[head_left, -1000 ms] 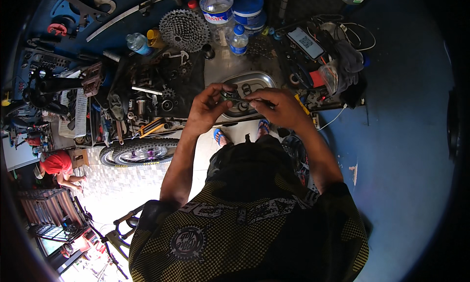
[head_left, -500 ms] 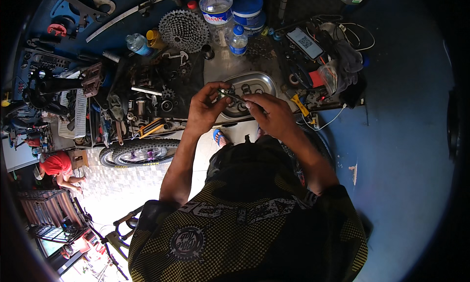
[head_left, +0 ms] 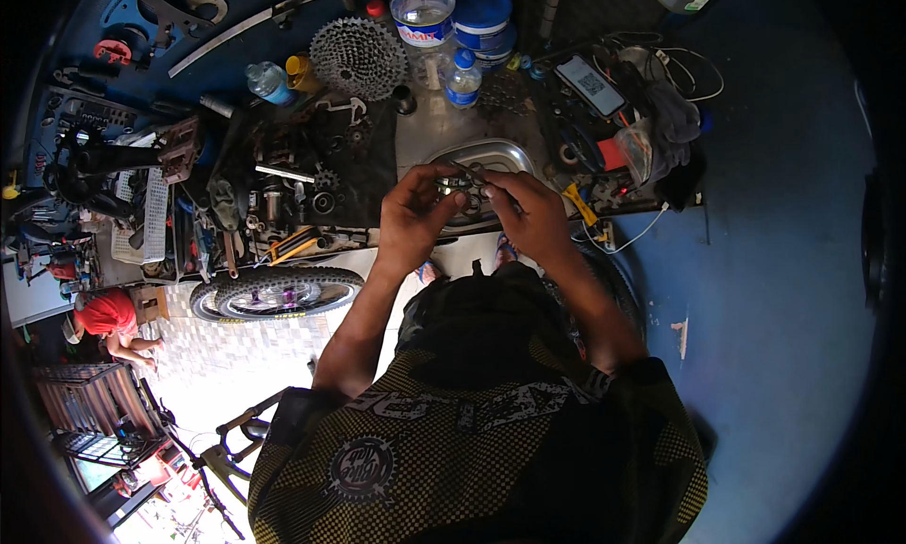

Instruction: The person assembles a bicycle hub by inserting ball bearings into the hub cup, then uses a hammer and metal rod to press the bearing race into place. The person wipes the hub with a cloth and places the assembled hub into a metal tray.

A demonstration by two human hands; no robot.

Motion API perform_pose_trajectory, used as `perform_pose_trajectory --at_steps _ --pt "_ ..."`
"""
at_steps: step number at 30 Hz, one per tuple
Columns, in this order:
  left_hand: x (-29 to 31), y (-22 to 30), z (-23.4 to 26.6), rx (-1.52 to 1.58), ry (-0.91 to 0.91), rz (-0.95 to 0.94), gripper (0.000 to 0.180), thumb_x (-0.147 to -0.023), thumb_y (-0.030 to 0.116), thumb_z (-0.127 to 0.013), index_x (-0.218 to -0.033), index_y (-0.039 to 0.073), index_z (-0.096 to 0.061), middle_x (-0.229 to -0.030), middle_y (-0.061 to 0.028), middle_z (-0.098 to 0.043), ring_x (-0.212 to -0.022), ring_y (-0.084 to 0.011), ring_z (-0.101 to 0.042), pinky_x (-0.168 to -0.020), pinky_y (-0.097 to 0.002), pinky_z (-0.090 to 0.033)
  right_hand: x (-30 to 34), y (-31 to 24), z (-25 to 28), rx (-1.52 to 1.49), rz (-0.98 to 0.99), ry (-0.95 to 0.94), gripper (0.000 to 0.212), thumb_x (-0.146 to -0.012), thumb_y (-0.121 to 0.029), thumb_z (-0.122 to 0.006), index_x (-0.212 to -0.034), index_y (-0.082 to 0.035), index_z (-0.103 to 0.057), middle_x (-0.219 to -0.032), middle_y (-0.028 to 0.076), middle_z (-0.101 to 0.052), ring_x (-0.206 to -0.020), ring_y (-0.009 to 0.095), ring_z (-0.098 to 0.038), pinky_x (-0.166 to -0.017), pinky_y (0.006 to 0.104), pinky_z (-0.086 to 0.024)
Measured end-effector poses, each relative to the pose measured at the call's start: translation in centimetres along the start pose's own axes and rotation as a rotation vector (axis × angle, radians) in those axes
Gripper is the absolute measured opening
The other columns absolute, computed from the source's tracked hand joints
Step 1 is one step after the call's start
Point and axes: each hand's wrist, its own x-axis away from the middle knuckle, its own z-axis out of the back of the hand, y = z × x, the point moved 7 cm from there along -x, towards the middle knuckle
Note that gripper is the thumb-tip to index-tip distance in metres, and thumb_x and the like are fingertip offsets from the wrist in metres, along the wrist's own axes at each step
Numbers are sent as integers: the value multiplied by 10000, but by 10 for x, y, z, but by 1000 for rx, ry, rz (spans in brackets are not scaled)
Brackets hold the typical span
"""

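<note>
My left hand (head_left: pixel 415 216) and my right hand (head_left: pixel 530 218) are close together above the front of a shiny rounded metal tray (head_left: pixel 517 151). Thumbs and fingers of both are pinched on a small, thin, dark ring-like part (head_left: pixel 469 173); its exact kind is too small to make out. Within the tray, more small metal rings partly show behind and below my fingers. My hands hide much of the tray's middle and front.
Left of the tray are a bicycle cassette (head_left: pixel 359 59), sockets and loose parts. Behind stand water bottles (head_left: pixel 462 80) and blue tubs (head_left: pixel 483 16). A phone (head_left: pixel 591 85) and yellow-handled tool (head_left: pixel 575 200) lie right. Bicycle wheels (head_left: pixel 274 293) and a crouching person (head_left: pixel 109 316) are left.
Both hands have shifted slightly nearer each other, and the left has come a little right and down. The thin part between them has turned, showing more of its curve.
</note>
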Motion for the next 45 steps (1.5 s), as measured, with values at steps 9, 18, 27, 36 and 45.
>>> perform_pose_trajectory --at_steps 9,18,27,36,45 --pt "-3 -1 17 -212 62 -32 350 -928 -55 -774 -1254 16 -668 -1279 -63 -691 -1206 -149 -647 -1057 -336 -510 -7 -3 18 -229 -40 -220 261 -985 -153 -709 -1234 -82 -748 -1068 133 -775 -899 277 -758 -765 363 -582" --pt "-2 6 9 -196 -67 -66 369 -925 -76 -754 -1266 24 -657 -1316 -90 -692 -1283 -179 -630 -1069 -349 -524 -19 -12 30 -149 48 -389 243 -979 -142 -717 -1206 -73 -773 -1064 126 -785 -929 248 -749 -800 363 -573" --pt "1 11 6 -50 -161 -33 361 -948 -104 -712 -1280 18 -636 -1325 -110 -690 -1255 -162 -632 -1007 -308 -553 -23 -19 30 -197 38 -459 235 -986 -167 -703 -1199 -92 -765 -1111 138 -782 -1006 317 -761 -858 388 -584" --pt "4 15 9 -131 -12 -59 345 -960 -119 -696 -1285 -20 -630 -1197 -95 -716 -1088 -126 -666 -936 -271 -560 -4 -25 19 -119 -28 -245 246 -996 -181 -700 -1229 -125 -754 -1089 123 -765 -944 305 -758 -819 395 -592" --pt "8 16 12 -329 50 -82 345 -950 -106 -722 -1277 -21 -653 -1224 -100 -720 -1117 -133 -663 -966 -287 -560 -2 -28 22 -19 -6 -269 264 -988 -183 -690 -1237 -132 -763 -1053 120 -760 -882 294 -755 -749 388 -592"
